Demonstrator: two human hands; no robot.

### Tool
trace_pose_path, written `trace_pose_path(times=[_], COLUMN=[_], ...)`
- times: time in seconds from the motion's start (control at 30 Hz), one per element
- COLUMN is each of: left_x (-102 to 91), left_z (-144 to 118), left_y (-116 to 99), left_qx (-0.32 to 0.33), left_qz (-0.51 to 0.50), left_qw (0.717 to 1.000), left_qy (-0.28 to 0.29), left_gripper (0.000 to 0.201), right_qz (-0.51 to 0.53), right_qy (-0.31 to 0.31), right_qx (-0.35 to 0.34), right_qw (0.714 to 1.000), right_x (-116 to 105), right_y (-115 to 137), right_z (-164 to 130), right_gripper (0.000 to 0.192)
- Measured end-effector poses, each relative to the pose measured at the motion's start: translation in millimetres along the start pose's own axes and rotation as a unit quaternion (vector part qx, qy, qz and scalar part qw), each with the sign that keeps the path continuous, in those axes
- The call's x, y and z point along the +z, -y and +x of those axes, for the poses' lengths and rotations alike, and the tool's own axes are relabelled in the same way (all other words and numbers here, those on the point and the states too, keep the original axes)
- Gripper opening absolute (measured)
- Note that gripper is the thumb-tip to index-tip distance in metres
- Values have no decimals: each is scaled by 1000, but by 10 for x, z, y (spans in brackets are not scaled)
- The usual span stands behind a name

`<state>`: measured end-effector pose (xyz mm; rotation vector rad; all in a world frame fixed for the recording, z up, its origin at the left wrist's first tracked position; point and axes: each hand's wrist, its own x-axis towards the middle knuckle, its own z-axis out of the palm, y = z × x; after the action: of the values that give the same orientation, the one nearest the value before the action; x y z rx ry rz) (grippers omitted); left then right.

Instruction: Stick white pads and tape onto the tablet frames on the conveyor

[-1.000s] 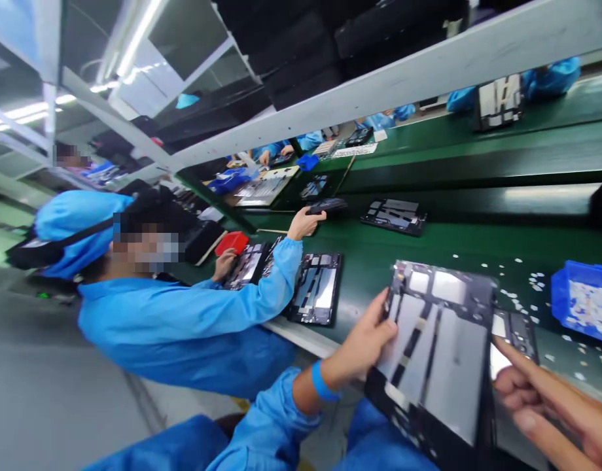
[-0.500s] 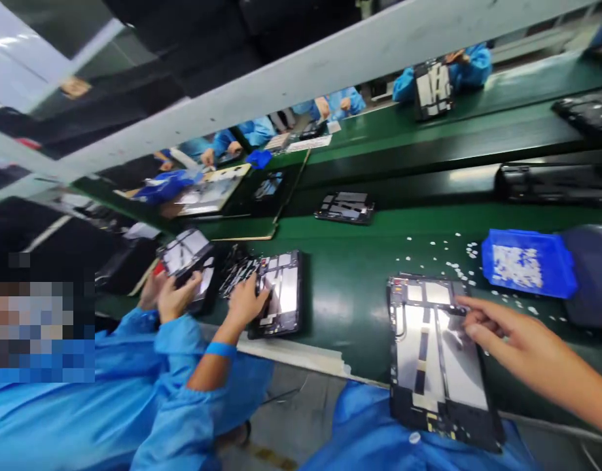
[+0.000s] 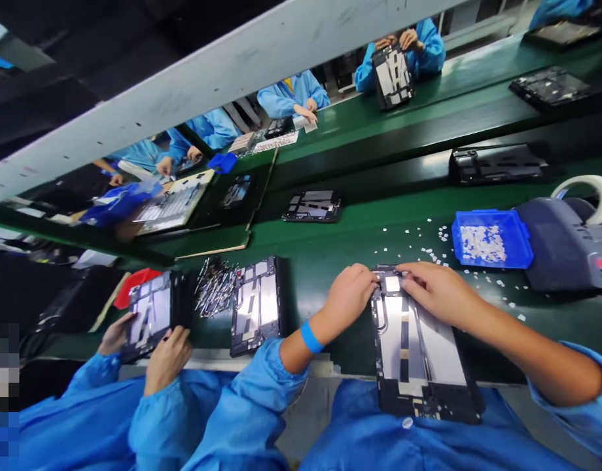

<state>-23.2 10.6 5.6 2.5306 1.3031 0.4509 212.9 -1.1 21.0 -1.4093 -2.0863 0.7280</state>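
Observation:
An opened tablet chassis (image 3: pixel 419 353) with silver plates and black strips lies flat in front of me, its near end over the edge of the green belt (image 3: pixel 350 248). My left hand (image 3: pixel 347 297) rests on its top left corner, fingers curled against the frame. My right hand (image 3: pixel 438 291) lies across its top edge, fingertips pressing near a small white part. A blue wristband sits on my left wrist.
A blue tray (image 3: pixel 492 239) of small white pieces and a grey machine (image 3: pixel 561 252) with a tape roll stand at the right; white bits litter the belt. A second chassis (image 3: pixel 256 304) lies to the left. A co-worker's hands (image 3: pixel 166 356) hold another chassis. More workers sit across.
The view swung from the left neighbour toward my own spot. The chassis went from held tilted up to lying flat on the belt. Both my hands came to its top edge.

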Motion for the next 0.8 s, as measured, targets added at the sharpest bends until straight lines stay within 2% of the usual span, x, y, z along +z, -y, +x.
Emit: trace_pose_path(times=[0.13, 0.27, 0.37, 0.53, 0.6, 0.7, 0.8], left_x=[106, 156, 153, 186, 202, 189, 137], left_z=[-72, -55, -51, -90, -107, -154, -216], left_y=[103, 112, 111, 76, 41, -38, -143], left_qx=[3, -15, -2, 47, 50, -15, -118], left_qz=[-82, -89, -110, -169, -195, -249, -300], left_qw=[994, 993, 991, 972, 963, 953, 938], left_qy=[-68, -71, -80, -157, -181, -171, -128], left_gripper=[14, 21, 21, 20, 19, 27, 42], right_qz=[23, 4, 2, 136, 175, 187, 165], right_qy=[31, 65, 77, 133, 148, 118, 88], right_qx=[8, 0, 10, 23, 49, 90, 75], right_qw=[999, 998, 997, 981, 972, 971, 980], right_x=[145, 232, 229, 228, 240, 248, 246], right_y=[-35, -57, -47, 32, 62, 91, 117], right_z=[155, 329, 380, 357, 336, 295, 243], right_gripper=[37, 38, 36, 28, 23, 20, 18])
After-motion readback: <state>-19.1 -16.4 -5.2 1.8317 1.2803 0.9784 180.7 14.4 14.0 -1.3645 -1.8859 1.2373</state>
